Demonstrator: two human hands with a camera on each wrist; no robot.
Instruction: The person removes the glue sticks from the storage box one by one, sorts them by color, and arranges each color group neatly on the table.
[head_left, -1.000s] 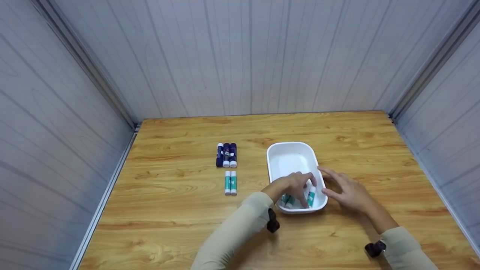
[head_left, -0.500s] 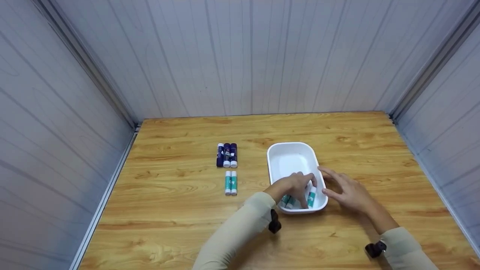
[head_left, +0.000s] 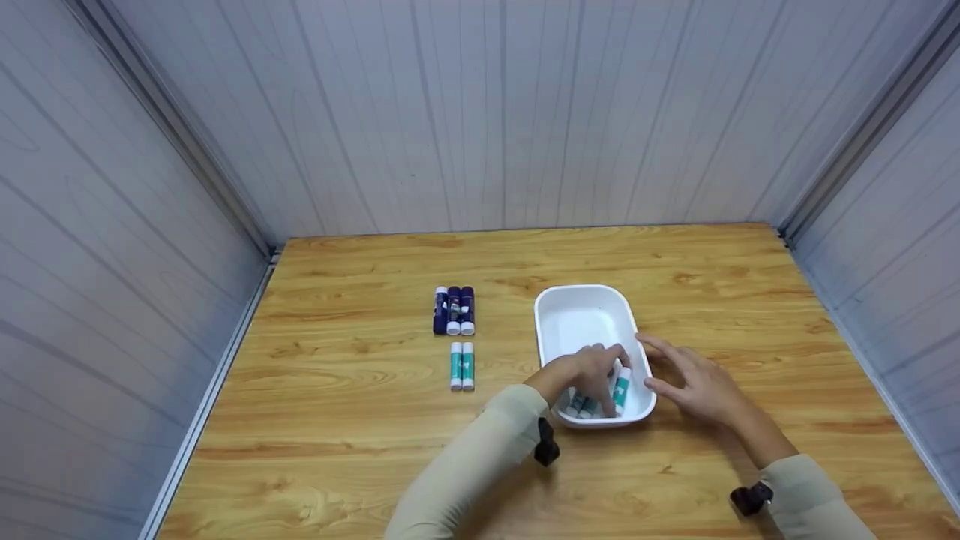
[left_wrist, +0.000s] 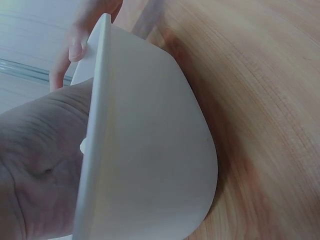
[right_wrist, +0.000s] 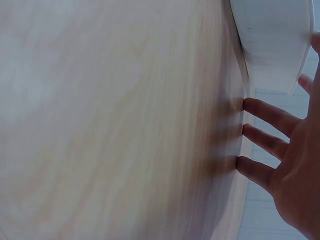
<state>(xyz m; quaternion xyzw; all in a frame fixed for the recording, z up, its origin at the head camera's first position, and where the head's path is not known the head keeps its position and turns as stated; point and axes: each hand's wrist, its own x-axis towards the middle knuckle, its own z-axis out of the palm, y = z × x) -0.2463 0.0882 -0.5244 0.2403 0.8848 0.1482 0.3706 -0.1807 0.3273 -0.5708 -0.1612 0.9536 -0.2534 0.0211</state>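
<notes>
Just right of the middle of the table (head_left: 337, 450): one white tub (head_left: 581, 286), upright, its long sides running away from the person.
Tub contents: green glue sticks, at least three in sight, all in the near end; a single stick (head_left: 621, 391) by the right wall, a pair of sticks (head_left: 589, 407) on the other side of the thumb (more may lie beneath the palm).
Left hand (head_left: 596, 369): reaches over the left rim, down among the sticks; thumb and forefinger spread apart; whether they pinch a stick cannot be told, and the left wrist view shows only the tub's outer wall in front.
Right hand (head_left: 701, 382): outside the right wall, fingers apart, thumb and forefinger at the rim, the other three fingertips down on the table; it grips no stick.
Dark blue row (head_left: 454, 310): three glue sticks lying side by side left of the tub, the leftmost with its white end farthest away.
Green row (head_left: 456, 366): two glue sticks, just nearer the person than the blue ones.
Just changed: the single stick sits slightly farther from the near wall; the pair has slid rightward. Both rows lie as before.
Meaning: the left hand is probably shifting sticks inside the tub; no stick appears lifted clear.
</notes>
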